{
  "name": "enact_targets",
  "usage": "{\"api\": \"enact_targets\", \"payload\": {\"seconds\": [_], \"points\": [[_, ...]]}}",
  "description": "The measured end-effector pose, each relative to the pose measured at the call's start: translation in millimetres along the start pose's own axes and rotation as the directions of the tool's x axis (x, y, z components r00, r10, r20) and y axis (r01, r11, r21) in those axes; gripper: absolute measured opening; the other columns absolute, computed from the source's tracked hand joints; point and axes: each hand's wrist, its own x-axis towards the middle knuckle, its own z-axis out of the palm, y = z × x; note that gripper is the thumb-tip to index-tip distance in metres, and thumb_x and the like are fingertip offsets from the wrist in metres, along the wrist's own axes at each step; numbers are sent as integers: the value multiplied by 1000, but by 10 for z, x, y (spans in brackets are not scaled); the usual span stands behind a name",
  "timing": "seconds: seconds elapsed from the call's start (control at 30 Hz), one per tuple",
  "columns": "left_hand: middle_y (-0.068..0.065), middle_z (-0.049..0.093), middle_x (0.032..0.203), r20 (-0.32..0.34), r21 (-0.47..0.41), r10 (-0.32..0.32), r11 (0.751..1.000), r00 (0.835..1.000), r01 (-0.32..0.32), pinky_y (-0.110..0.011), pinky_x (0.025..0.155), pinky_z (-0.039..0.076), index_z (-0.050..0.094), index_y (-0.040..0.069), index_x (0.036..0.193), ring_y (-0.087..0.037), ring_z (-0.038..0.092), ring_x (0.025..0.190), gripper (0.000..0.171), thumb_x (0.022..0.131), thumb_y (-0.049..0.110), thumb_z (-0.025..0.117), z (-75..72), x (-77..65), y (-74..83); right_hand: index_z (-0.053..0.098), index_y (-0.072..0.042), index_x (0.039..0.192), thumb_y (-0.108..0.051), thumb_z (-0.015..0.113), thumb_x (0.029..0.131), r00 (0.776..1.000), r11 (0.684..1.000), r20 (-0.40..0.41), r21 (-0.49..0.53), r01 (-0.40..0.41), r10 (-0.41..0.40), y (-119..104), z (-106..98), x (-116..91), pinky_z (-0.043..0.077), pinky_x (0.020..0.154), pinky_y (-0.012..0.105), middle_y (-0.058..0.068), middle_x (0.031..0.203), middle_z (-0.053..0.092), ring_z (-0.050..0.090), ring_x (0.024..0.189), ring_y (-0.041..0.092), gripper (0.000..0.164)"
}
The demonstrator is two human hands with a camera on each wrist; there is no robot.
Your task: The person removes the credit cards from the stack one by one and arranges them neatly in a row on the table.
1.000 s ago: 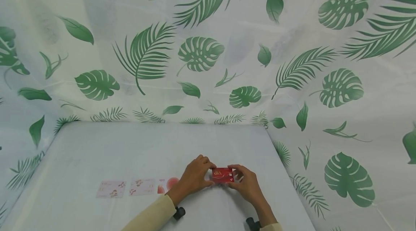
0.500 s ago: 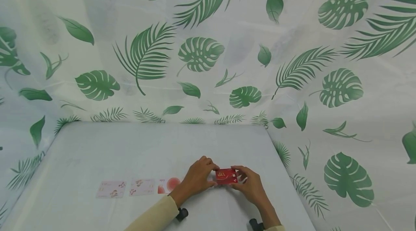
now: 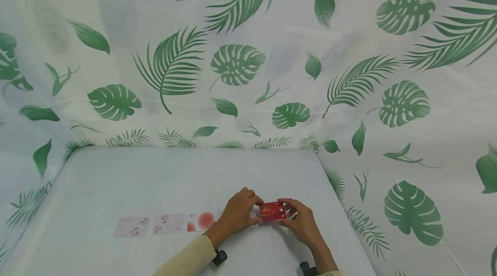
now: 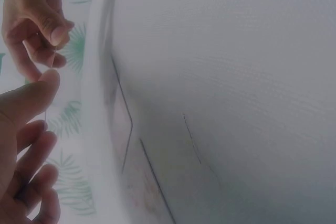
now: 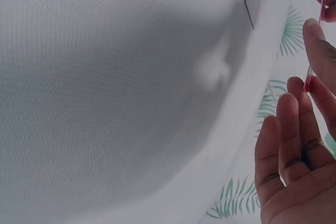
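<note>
Both hands hold a red card [image 3: 272, 211] marked VIP above the white table. My left hand [image 3: 237, 212] pinches its left edge between thumb and fingers, and my right hand [image 3: 300, 220] pinches the right edge. In the left wrist view my left hand [image 4: 26, 140] and the right hand [image 4: 37, 19] face each other across the card, seen edge-on as a thin line. The right wrist view shows the card's red edge [image 5: 308, 81] between thumb and fingers of my right hand [image 5: 299, 150]; the other fingers are extended.
On the white table [image 3: 174, 181] a row of flat cards lies left of the hands: a pale pink card [image 3: 131, 227], another pale pink card [image 3: 168, 224] and a card with a red circle [image 3: 206, 221]. The left hand partly hides a further pale card. Leaf-patterned cloth [image 3: 233, 64] surrounds the table.
Both hands and the red card have shifted a little to the right over the second, mostly in its first half. The cards on the table lie as before.
</note>
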Motion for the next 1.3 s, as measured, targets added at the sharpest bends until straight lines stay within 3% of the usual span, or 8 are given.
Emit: {"api": "enact_targets", "payload": {"seconds": [0.4, 0.73, 1.3], "points": [[8, 71, 100, -16, -7, -54, 999, 998, 54, -20, 82, 52, 74, 23, 116, -8, 55, 93, 50, 78, 49, 94, 48, -20, -5, 70, -27, 135, -4, 94, 76, 1000, 1000, -26, -15, 7, -7, 21, -17, 7, 54, 79, 22, -2, 109, 72, 62, 95, 14, 68], [7, 70, 98, -75, -2, -38, 999, 996, 38, -21, 80, 51, 74, 21, 114, -9, 55, 92, 49, 77, 45, 95, 113, 1, 25, 70, -25, 135, -7, 94, 77, 999, 1000, -39, -24, -3, 2, 72, -48, -1, 54, 78, 22, 0, 109, 72, 62, 95, 14, 65], [4, 71, 98, -73, 4, -35, 999, 997, 35, -22, 80, 50, 76, 20, 115, -10, 56, 92, 47, 79, 44, 94, 179, 71, 127, 70, -25, 138, -7, 93, 79, 998, 999, -57, -36, -32, 30, 168, -117, -26, 54, 77, 22, 2, 113, 73, 64, 94, 17, 67]]}}
